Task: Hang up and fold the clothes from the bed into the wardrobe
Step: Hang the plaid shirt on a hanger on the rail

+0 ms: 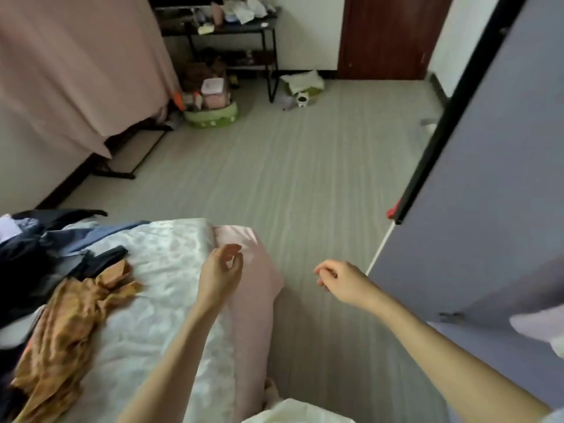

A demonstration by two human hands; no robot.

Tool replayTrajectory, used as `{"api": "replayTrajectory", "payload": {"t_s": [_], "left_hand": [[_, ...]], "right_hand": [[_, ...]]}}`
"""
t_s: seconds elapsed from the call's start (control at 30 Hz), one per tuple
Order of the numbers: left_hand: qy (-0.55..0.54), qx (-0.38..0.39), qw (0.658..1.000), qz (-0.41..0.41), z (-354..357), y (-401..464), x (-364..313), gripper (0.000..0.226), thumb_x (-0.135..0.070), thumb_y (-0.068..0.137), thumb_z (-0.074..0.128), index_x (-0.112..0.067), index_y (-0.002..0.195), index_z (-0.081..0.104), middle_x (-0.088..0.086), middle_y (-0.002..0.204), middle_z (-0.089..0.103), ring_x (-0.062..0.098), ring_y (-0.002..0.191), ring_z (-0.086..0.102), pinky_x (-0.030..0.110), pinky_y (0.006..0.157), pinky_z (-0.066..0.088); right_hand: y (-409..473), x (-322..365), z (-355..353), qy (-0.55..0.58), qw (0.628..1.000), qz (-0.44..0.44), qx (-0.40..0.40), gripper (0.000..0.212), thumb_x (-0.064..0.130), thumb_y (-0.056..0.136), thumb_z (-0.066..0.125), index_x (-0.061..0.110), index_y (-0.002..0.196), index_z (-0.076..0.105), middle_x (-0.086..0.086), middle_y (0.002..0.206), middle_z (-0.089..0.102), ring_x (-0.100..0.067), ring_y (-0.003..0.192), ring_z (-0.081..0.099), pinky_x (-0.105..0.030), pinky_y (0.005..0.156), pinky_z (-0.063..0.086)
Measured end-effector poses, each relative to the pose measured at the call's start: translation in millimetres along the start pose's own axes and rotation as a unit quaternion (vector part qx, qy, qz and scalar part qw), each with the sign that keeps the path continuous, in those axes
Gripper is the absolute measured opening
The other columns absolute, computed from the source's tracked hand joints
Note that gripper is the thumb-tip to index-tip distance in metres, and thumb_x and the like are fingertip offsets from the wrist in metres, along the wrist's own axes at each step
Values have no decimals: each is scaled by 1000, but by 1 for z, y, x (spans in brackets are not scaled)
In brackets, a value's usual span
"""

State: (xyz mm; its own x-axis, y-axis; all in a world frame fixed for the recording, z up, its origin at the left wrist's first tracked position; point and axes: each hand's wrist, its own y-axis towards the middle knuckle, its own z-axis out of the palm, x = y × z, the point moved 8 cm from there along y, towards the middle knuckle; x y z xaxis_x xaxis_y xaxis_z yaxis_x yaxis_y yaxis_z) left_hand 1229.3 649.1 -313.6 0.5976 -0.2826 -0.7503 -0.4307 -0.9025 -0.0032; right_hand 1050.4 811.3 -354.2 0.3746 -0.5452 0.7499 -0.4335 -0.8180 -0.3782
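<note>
Bed cover (158,270): white with a faint pale floral print. Bed skirt (253,297): plain pink. Crumpled garment (70,325): mustard-orange with a lighter check pattern. Clothes pile (33,254): navy, black and slate blue. Wardrobe door (494,190): grey-blue, black edge. Curtain (79,62): dusty pink. Floor (305,178): pale grey, striped.

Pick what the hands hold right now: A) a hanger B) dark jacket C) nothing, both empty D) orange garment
C: the left hand and right hand hover with loosely curled fingers and hold nothing, while the orange garment and dark clothes lie untouched on the bed.
</note>
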Motion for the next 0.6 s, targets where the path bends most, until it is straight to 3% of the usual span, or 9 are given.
{"api": "replayTrajectory", "payload": {"t_s": [0.1,0.2,0.33,0.4,0.5,0.6], "left_hand": [[10,-52,997,-51,-63,13,68,23,-11,90,53,-9,109,66,8,110,66,20,100,62,28,83,45],[47,-88,990,-101,-124,28,138,25,-13,92,51,-7,114,63,9,112,64,21,105,59,27,84,42],[106,-105,974,-172,-200,43,235,24,-14,92,48,3,102,62,19,101,63,35,102,55,37,81,40],[126,-128,952,-247,-233,38,298,26,-18,91,49,2,104,58,23,106,59,39,107,51,40,84,39],[157,-112,908,-373,-249,13,379,59,-28,88,54,-15,141,33,16,144,33,37,131,30,48,103,33],[164,-35,873,-459,-237,-10,454,85,-42,86,59,-25,149,4,6,157,1,33,142,3,52,107,24]], "right_hand": [[46,55,65,-49,996,-34,63,20,21,96,39,29,91,57,18,78,59,-6,74,58,-19,67,43],[89,116,141,-70,988,-67,121,21,18,95,40,24,94,61,12,80,60,-12,81,59,-25,77,48],[133,188,240,-65,975,-87,194,23,16,96,37,16,103,59,4,88,59,-19,86,58,-34,83,49],[153,214,295,-75,967,-91,228,24,19,96,36,18,108,57,5,91,58,-19,87,59,-31,78,49],[169,232,353,-84,955,-87,270,21,24,97,34,26,105,53,-4,96,64,-27,88,63,-30,68,46],[184,231,413,-97,943,-65,311,24,25,98,31,23,110,52,-11,102,64,-31,92,62,-36,71,49]]}}
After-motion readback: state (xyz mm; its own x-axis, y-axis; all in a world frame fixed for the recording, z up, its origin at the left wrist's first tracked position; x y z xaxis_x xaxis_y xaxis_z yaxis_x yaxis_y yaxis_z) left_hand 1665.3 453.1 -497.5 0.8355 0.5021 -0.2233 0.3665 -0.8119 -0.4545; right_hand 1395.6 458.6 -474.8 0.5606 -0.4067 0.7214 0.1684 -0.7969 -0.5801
